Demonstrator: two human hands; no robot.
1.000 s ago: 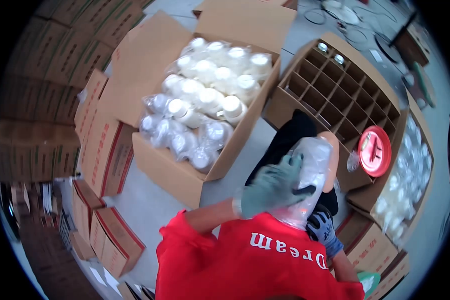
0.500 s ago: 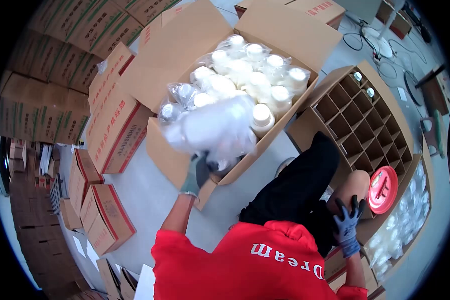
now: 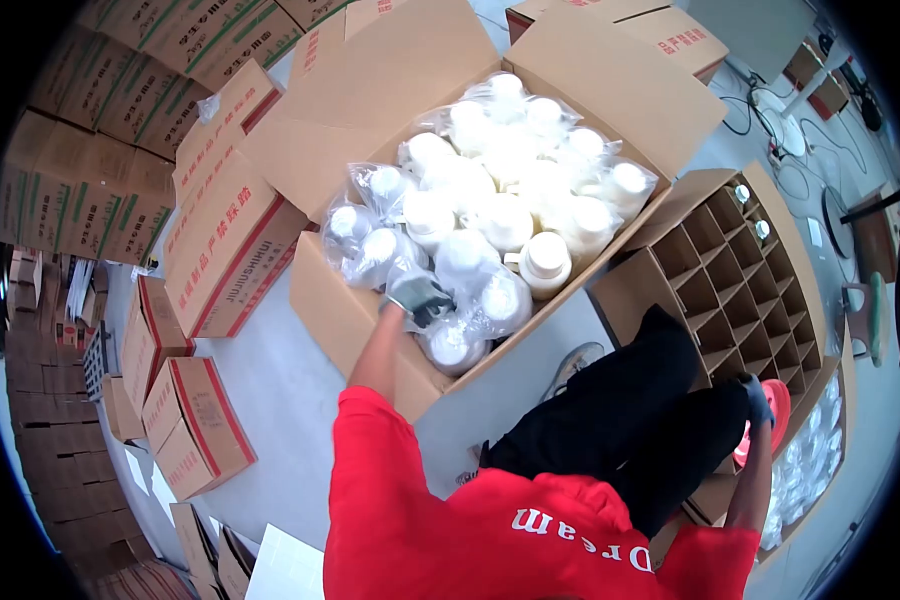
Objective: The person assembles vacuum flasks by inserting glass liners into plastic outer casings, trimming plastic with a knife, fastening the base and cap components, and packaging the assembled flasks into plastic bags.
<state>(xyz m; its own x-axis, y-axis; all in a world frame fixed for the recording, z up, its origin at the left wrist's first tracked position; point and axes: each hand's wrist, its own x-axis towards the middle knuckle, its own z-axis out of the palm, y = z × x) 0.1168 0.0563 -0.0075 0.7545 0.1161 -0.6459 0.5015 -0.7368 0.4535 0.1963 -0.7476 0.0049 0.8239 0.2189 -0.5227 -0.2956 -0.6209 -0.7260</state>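
Note:
My left hand (image 3: 419, 298), in a grey-green glove with dark fingertips, reaches into the open carton (image 3: 342, 320) of bottles and lies with bent fingers against a plastic-wrapped bottle (image 3: 458, 342) near its front corner. White bottles (image 3: 505, 222) with white caps, many in clear bags, fill the carton. At the right, my right hand (image 3: 756, 400), gloved, is at the edge of a red round dish (image 3: 776, 412) by my knee. Its fingers are partly hidden, so its grip cannot be made out.
A divided carton (image 3: 727, 285) with two capped bottles in its far cells stands at the right. Beyond it is a box of clear plastic-wrapped items (image 3: 813, 465). Closed cartons (image 3: 232, 255) stand at the left, with stacked cartons (image 3: 90, 190) behind. Cables (image 3: 790, 150) lie at the back right.
The wrapped bottle that my left hand carried over the carton now rests among the others. My right hand has moved from my knee to the red dish. The view has shifted.

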